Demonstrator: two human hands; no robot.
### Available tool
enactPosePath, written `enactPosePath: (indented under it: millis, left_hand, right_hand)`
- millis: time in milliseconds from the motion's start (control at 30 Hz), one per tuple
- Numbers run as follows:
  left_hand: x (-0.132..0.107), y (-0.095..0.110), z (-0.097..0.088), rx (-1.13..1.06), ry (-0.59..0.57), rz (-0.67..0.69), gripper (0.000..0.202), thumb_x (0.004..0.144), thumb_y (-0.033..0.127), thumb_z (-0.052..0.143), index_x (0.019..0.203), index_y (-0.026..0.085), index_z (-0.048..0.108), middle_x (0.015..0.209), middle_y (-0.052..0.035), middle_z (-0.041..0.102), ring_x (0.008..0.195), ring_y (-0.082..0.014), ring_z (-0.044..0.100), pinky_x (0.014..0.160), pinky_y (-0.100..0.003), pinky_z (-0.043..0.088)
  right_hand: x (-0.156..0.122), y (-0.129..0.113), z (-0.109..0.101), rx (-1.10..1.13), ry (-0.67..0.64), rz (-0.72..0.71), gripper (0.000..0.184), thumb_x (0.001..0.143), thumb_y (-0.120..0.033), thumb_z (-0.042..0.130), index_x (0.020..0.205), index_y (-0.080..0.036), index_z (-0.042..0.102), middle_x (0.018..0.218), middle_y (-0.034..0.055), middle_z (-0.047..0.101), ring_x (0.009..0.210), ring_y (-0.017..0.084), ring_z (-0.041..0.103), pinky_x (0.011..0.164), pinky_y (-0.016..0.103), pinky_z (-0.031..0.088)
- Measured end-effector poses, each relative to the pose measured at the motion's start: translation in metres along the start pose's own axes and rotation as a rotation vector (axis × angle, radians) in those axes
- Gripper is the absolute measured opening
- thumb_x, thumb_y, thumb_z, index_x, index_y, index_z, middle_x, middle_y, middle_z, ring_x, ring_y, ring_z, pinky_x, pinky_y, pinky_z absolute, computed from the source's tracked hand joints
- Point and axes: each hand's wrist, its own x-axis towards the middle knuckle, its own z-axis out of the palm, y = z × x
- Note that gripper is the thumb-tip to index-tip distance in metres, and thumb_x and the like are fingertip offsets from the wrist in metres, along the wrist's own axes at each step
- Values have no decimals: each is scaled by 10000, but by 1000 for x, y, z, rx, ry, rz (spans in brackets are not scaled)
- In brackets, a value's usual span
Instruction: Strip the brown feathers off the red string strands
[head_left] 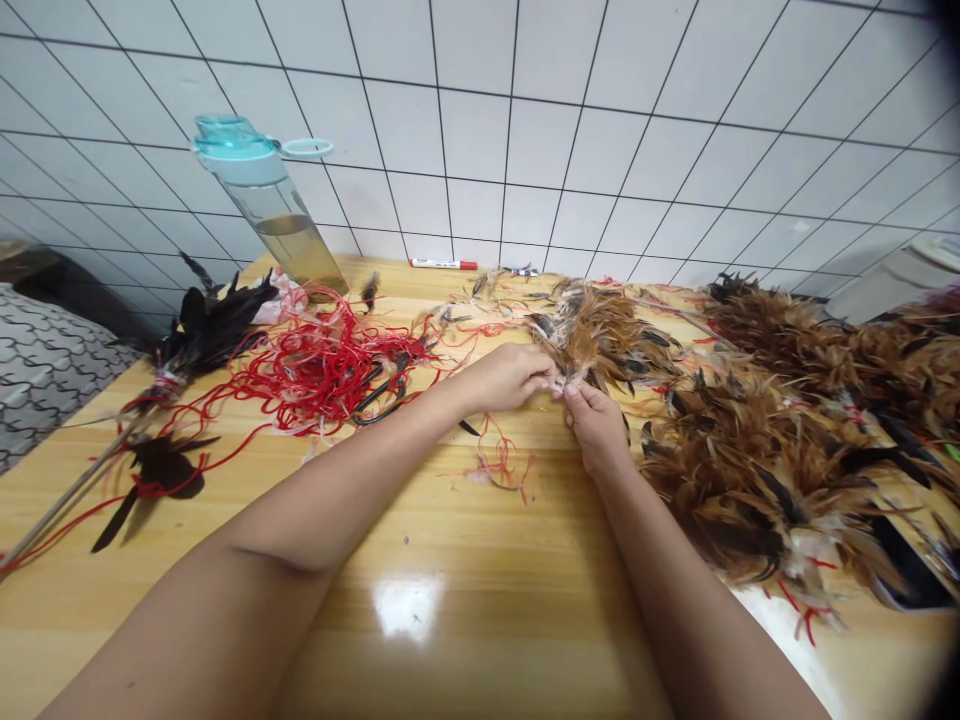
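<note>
- Wall: white tiles, dark joints, standing behind the work area.
- Tabletop: light wood grain; my two forearms cover part of it.
- Brown feather heaps: crowd the right side, close beside my right forearm; pale bases and red ties show at the near end.
- Red string tangle: loose coils left of my hands, beyond my left forearm.
- Bottle: clear, turquoise lid, partly filled with yellowish liquid; stands behind the tangle.
- Black feather bundle: bound near the end of a thin stick at far left.
- Feather bunch: brown, on the tabletop directly ahead of me, its pale base at my fingertips.
- Left hand: fingers curled in, thumb and fingertips pinching at that base.
- Right hand: thumb and finger pressed together on the same base, just beside the left fingertips.
- Dark flat slab: partly covered by feathers at right.
- Loose red threads: on the wood just short of my hands.
- Red marker: near the wall; print on the barrel, too small to read.
</note>
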Motion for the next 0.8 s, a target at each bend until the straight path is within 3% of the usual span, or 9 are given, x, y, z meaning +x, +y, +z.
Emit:
enactPosePath:
  millis: [333, 500, 800]
  left_hand:
    - [-2, 6, -6, 109, -78, 85, 215, 874, 177, 455, 861, 153, 668, 909, -90, 647, 836, -165, 597, 752, -256, 442]
    - [-2, 5, -6, 153, -99, 69, 207, 864, 176, 462, 860, 160, 668, 933, -89, 650, 848, -175, 603, 753, -268, 440]
    - [-4, 9, -2, 186, -93, 56, 179, 866, 199, 473, 810, 151, 637, 881, -77, 629, 795, -166, 589, 706, -266, 430]
  right_hand:
    - [1, 0, 1, -49, -6, -17, 321, 724, -483, 570, 570, -204, 537, 454, -44, 390, 499, 115, 349, 484, 238, 262]
    - [-1, -1, 0, -152, -18, -65, 280, 764, -403, 545, 567, -206, 566, 461, -32, 409, 542, 139, 421, 511, 242, 296]
    - [1, -5, 1, -242, -145, -126, 159, 707, -290, 588, 569, -225, 634, 662, 16, 645, 686, 190, 551, 691, 307, 394]
